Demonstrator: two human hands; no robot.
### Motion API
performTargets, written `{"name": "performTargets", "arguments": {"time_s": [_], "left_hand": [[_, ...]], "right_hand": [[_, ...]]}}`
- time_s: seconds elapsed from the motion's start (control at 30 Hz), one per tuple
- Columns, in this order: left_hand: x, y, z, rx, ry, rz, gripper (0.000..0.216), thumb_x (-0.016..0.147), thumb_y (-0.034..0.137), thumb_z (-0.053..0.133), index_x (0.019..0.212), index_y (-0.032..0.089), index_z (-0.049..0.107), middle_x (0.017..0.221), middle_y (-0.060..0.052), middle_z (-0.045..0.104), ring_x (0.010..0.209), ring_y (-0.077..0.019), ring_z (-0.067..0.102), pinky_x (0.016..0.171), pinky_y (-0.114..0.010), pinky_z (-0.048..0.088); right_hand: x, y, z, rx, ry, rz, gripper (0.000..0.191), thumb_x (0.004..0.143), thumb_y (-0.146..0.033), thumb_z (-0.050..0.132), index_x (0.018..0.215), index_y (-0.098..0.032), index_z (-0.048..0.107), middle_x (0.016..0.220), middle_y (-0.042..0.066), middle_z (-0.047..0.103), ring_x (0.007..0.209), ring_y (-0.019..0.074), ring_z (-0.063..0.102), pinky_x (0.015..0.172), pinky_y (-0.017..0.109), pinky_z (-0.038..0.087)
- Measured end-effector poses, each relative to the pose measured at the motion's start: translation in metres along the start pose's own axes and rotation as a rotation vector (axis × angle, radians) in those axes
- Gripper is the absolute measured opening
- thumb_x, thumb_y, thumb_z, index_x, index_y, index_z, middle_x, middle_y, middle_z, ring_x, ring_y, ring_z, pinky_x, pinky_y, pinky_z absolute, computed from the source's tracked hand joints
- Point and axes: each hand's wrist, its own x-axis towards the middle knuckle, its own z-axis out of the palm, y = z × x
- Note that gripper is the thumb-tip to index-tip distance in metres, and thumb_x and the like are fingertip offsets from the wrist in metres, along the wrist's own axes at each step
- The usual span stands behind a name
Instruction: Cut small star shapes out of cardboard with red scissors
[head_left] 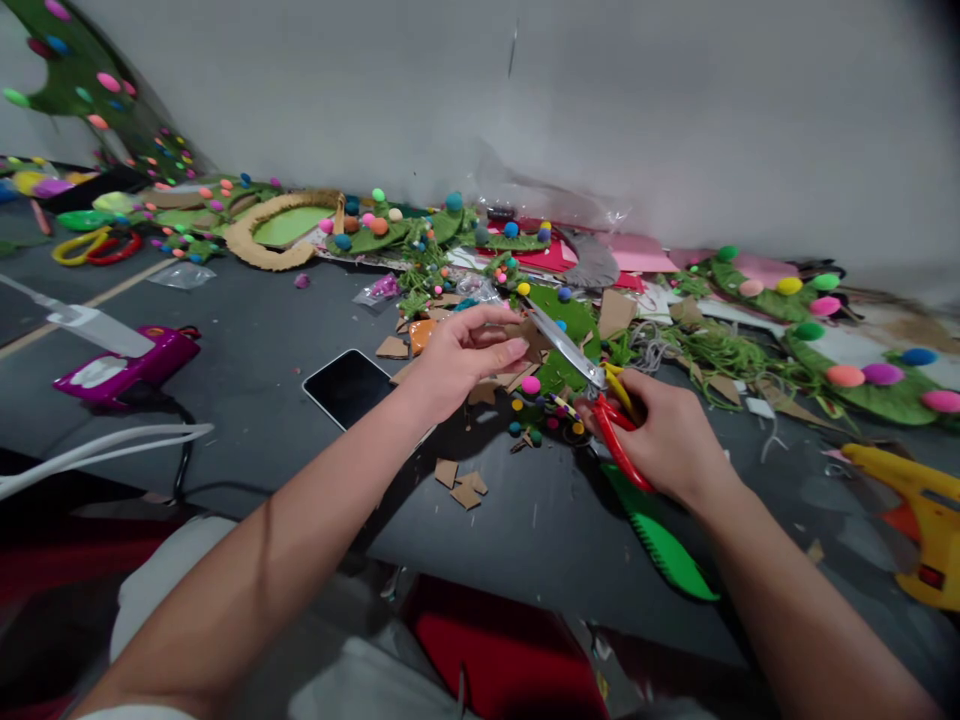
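My right hand (670, 430) is closed around the red and yellow handles of a pair of scissors (568, 350), whose blades point up and to the left. In my left hand (469, 360) a small piece of brown cardboard (534, 340) is pinched between thumb and fingers, right beside the blades. Whether the blades touch the cardboard I cannot tell. Below my hands lie a few cut cardboard scraps (466, 490). Under the scissors are green felt (561, 375) and small colored pompoms (531, 385). A smartphone (349, 387) lies partly behind my left forearm.
A yellow glue gun (919, 520) lies at the right edge, and a green serrated tool (664, 535) is nearer the middle. On the left are a purple device (127, 365) with a cable and more scissors (97, 246). Felt, pompoms and a cardboard ring (247, 245) line the wall.
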Motion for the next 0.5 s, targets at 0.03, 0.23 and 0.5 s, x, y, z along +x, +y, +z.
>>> {"name": "performTargets", "arguments": {"time_s": [0.03, 0.23, 0.5], "left_hand": [[0.0001, 0.0003, 0.0, -0.003, 0.001, -0.001, 0.04, 0.064, 0.027, 0.101, 0.095, 0.02, 0.075, 0.08, 0.002, 0.077, 0.08, -0.0147, 0.078, 0.081, -0.031, 0.067], [0.0001, 0.0024, 0.0003, -0.01, -0.002, 0.01, 0.039, 0.064, 0.027, 0.102, 0.093, 0.02, 0.076, 0.075, 0.004, 0.075, 0.076, -0.0123, 0.076, 0.078, -0.028, 0.066], [0.0006, 0.0014, -0.0017, 0.023, 0.0, 0.023, 0.036, 0.066, 0.026, 0.1, 0.092, 0.02, 0.075, 0.075, 0.005, 0.073, 0.073, -0.0106, 0.073, 0.078, -0.028, 0.065]], "right_hand": [[-0.0001, 0.0003, -0.0003, -0.003, -0.006, 0.002, 0.044, 0.083, -0.059, 0.07, 0.07, -0.028, 0.043, 0.062, -0.001, 0.054, 0.056, 0.0165, 0.039, 0.055, 0.03, 0.032], [-0.0008, 0.0012, -0.0008, -0.011, -0.025, 0.007, 0.043, 0.084, -0.06, 0.069, 0.072, -0.028, 0.042, 0.062, -0.002, 0.053, 0.057, 0.0168, 0.039, 0.056, 0.03, 0.033], [0.001, -0.0012, 0.0006, 0.023, -0.033, 0.0, 0.041, 0.083, -0.057, 0.067, 0.068, -0.028, 0.042, 0.059, -0.003, 0.049, 0.055, 0.0157, 0.038, 0.055, 0.03, 0.033]]}}
